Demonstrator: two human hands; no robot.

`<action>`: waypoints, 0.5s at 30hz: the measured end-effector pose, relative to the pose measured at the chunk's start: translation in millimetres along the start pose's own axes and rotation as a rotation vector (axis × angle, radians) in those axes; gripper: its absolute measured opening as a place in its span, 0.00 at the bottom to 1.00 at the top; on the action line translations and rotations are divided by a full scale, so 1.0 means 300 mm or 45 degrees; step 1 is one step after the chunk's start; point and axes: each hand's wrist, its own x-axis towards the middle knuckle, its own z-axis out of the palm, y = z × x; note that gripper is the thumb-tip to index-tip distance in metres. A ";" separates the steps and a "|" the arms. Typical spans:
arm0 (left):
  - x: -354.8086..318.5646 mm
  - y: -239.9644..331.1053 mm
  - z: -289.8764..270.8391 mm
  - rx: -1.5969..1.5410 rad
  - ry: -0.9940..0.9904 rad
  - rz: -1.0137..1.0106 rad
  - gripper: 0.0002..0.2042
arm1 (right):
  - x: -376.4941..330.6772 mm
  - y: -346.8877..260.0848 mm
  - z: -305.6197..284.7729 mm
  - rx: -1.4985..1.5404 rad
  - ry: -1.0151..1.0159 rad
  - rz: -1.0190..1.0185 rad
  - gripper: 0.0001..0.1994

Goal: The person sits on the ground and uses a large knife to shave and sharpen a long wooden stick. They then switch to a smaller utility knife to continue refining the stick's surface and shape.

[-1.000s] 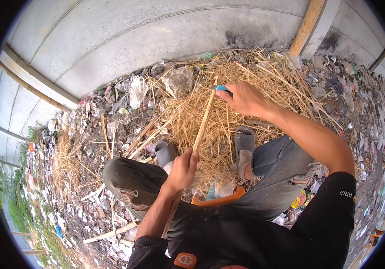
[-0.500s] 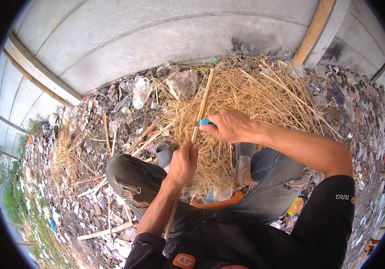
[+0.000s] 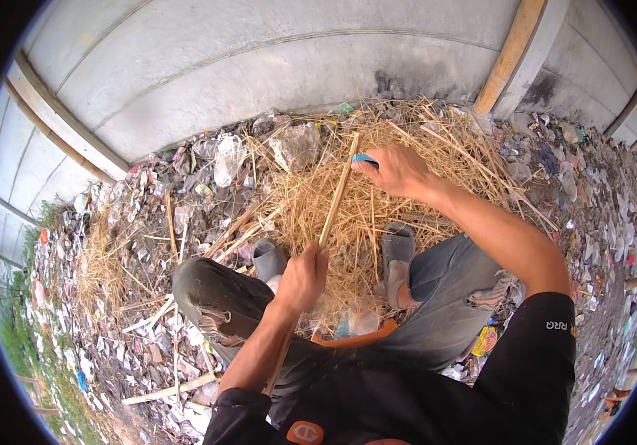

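My left hand [image 3: 303, 278] is closed round a pale, narrow bamboo strip [image 3: 337, 196]. The strip slants up and away from it, while its lower end runs back beneath my left forearm toward my lap. Farther up, my right hand [image 3: 398, 170] grips a blue-handled cutter knife [image 3: 365, 159] close to the strip's far end. Its blade is too small to make out, so I cannot tell whether it touches the wood. Below both hands spreads a heap of straw-coloured shavings [image 3: 348, 222].
My feet, in grey slippers [image 3: 398, 245], flank the shavings, and an orange curved object [image 3: 355, 337] lies between my legs. Rock [image 3: 294, 146], loose sticks [image 3: 173, 389] and scattered litter [image 3: 140, 334] cover the ground. A grey panel wall [image 3: 281, 74] with posts [image 3: 510, 55] stands beyond.
My right hand has slid the cutter knife away from my left hand, up along the strip toward its far end. My left hand keeps its hold on the strip.
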 end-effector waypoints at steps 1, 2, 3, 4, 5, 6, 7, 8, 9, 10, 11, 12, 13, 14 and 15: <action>-0.008 -0.002 -0.001 -0.003 -0.005 -0.004 0.09 | 0.000 0.035 0.053 0.038 0.121 -0.078 0.31; -0.020 -0.001 -0.005 -0.005 -0.011 -0.015 0.09 | -0.003 0.033 0.058 0.020 0.126 -0.090 0.31; -0.025 -0.001 -0.007 -0.008 -0.017 -0.027 0.09 | -0.005 0.032 0.062 0.003 0.131 -0.103 0.31; -0.023 -0.003 -0.006 -0.024 -0.022 -0.032 0.09 | -0.005 0.033 0.063 -0.014 0.136 -0.116 0.31; -0.023 -0.007 -0.008 -0.037 -0.024 -0.041 0.09 | -0.004 0.030 0.064 -0.006 0.127 -0.110 0.31; -0.024 -0.009 -0.009 -0.051 -0.027 -0.050 0.09 | -0.002 0.029 0.064 0.002 0.118 -0.105 0.31; -0.026 -0.011 -0.010 -0.048 -0.036 -0.061 0.10 | 0.001 0.029 0.063 0.009 0.109 -0.100 0.30; -0.025 -0.013 -0.010 -0.045 -0.047 -0.069 0.10 | 0.002 0.028 0.058 -0.041 0.112 -0.112 0.30; -0.024 -0.014 -0.009 -0.043 -0.059 -0.076 0.10 | 0.004 0.029 0.053 -0.092 0.117 -0.124 0.30; -0.023 -0.017 -0.009 -0.037 -0.063 -0.083 0.10 | 0.006 0.030 0.047 -0.143 0.121 -0.136 0.30; -0.023 -0.020 -0.007 -0.031 -0.069 -0.091 0.10 | 0.007 0.036 0.045 -0.126 0.124 -0.157 0.29; -0.022 -0.022 -0.007 -0.026 -0.075 -0.098 0.10 | 0.009 0.043 0.041 -0.110 0.128 -0.178 0.29; -0.020 -0.021 -0.009 -0.047 -0.070 -0.094 0.10 | 0.009 0.052 0.036 -0.095 0.131 -0.198 0.29; -0.022 -0.020 -0.015 -0.068 -0.059 -0.097 0.10 | 0.010 0.045 0.015 -0.052 0.010 -0.254 0.27; -0.029 -0.022 -0.018 -0.092 -0.045 -0.106 0.10 | 0.006 0.030 -0.017 -0.009 -0.118 -0.312 0.25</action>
